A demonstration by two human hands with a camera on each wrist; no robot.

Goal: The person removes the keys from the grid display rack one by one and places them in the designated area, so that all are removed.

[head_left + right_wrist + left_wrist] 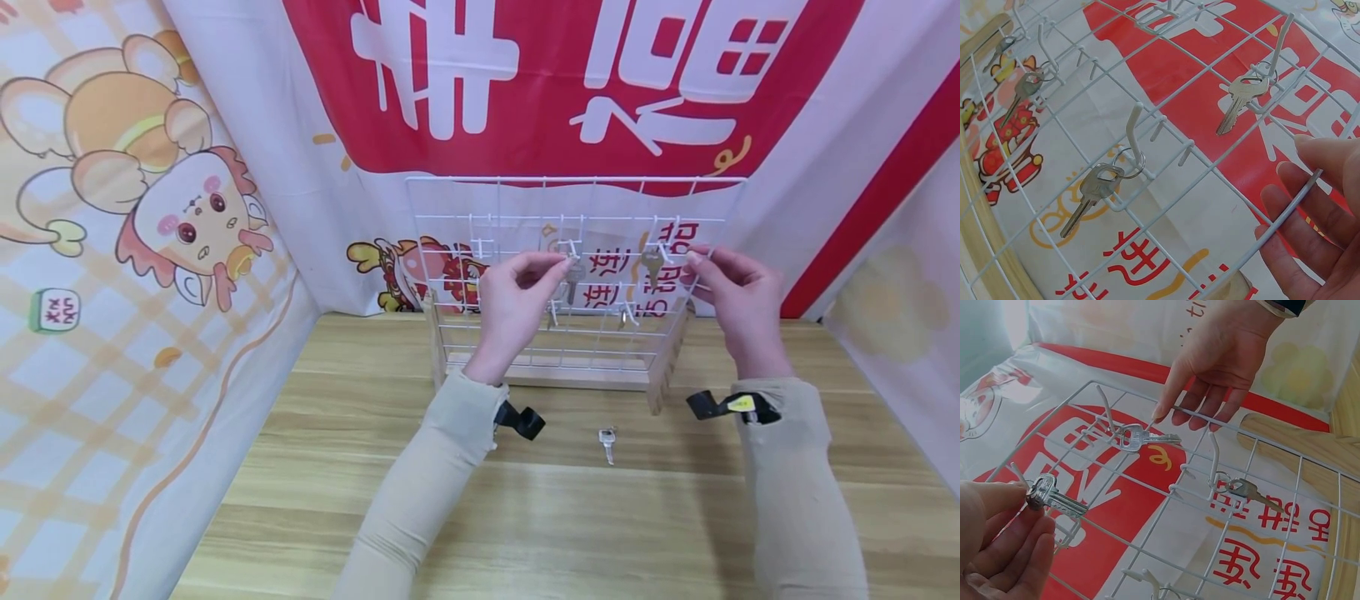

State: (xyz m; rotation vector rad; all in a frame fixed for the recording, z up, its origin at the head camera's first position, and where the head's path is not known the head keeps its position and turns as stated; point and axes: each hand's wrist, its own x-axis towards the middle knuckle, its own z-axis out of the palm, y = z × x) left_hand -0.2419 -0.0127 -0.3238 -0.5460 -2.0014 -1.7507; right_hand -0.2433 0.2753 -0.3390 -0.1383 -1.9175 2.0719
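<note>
Silvery key [1057,497] pinched by left fingers [999,495]; right fingers [1304,232] hold white wire rack [592,218]

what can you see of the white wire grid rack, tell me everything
The white wire grid rack is an open mesh of thin, metal-looking wire, upright in a pale wooden stand on the wood-grain table. White rod-like hooks jut from it, several bearing ringed silvery metal keys. The bare right hand holds its right edge; the bare left hand pinches one such key at an upper hook.
</note>
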